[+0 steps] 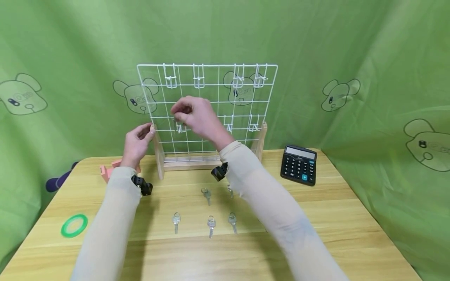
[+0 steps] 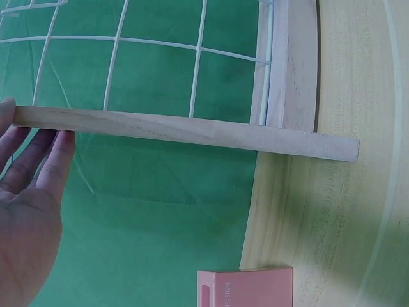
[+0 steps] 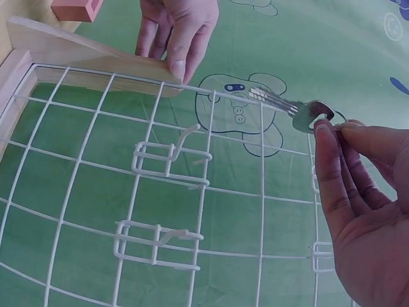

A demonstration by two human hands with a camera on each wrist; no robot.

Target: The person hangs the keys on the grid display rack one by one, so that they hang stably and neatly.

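My right hand [image 1: 199, 116] pinches a key [image 3: 311, 115] by its ring, in front of the left part of a white wire grid rack [image 1: 207, 102]. In the right wrist view the key's blade points away from the fingertips, apart from the white hooks [image 3: 169, 160]. With thumb and fingers, my left hand [image 1: 136, 143] grips the top of the rack's left wooden upright [image 2: 185, 130]. Several hooks [image 1: 199, 81] hang along the upper grid, others lower down. Several keys with rings, one of them a key [image 1: 211, 223] near the middle, lie on the table in front of the rack.
On the wooden table [image 1: 168, 257], a black calculator [image 1: 299, 164] lies right of the rack. A green tape roll [image 1: 74, 226] lies at the left. Behind my left wrist is a pink holder [image 1: 105, 172]. Green curtain [image 1: 316, 47] surrounds the table's back and sides.
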